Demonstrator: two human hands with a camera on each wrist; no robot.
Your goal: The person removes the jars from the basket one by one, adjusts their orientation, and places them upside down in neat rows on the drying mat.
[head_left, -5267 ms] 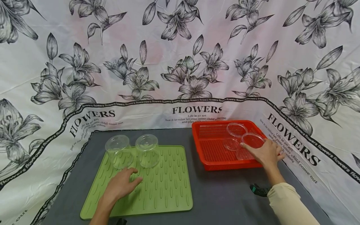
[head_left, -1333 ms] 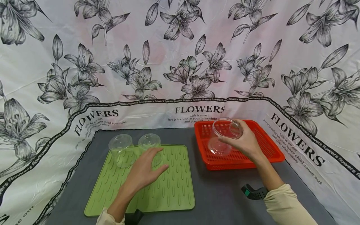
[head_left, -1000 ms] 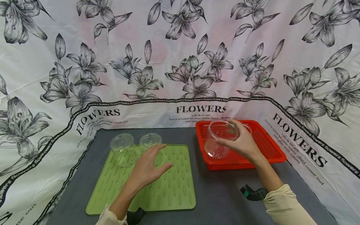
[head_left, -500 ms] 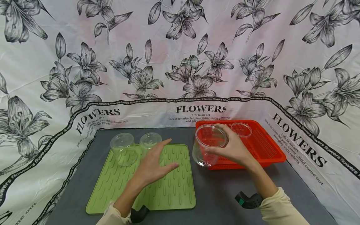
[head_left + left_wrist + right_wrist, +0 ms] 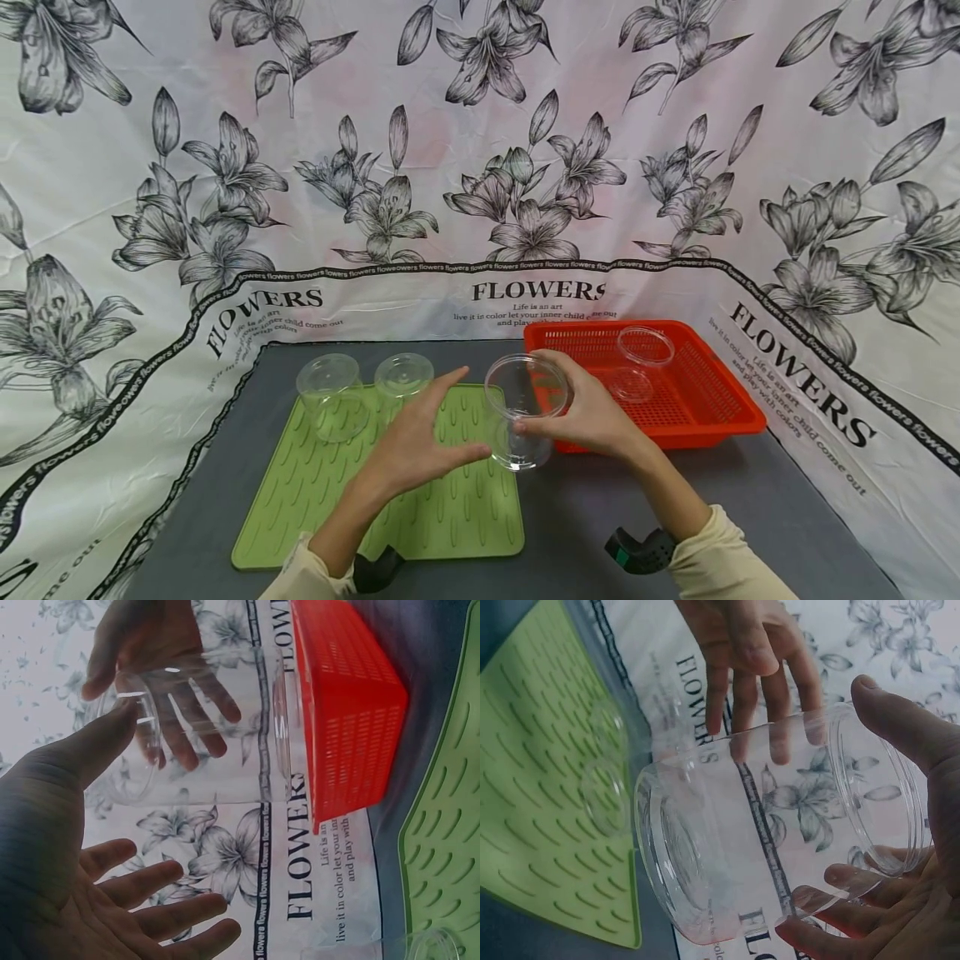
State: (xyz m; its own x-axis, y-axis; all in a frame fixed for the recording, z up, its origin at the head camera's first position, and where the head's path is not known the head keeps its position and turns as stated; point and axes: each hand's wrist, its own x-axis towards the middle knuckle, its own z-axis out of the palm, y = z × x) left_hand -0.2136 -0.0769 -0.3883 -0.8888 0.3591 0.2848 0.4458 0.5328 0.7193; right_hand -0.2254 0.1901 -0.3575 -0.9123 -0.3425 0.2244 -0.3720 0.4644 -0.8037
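My right hand holds a clear, wide-mouthed plastic jar, thumb on one side of the rim and fingers along the far side. The jar is off the surface, its mouth upward, between the green mat and the red basket. My left hand is spread just left of it, fingers straight and apart, thumb tip close to the jar's side. In the right wrist view the jar shows see-through, with nothing visible inside. Two more clear jars stand side by side at the back of the green ribbed mat.
At the back right sits a red perforated basket with one clear jar standing in it. A grey cloth covers the table. Behind hangs a white curtain printed with flowers and lettering.
My right hand has lifted one jar from the red basket and carried it left, out past the basket's edge. My left hand has moved right and up, toward that jar.
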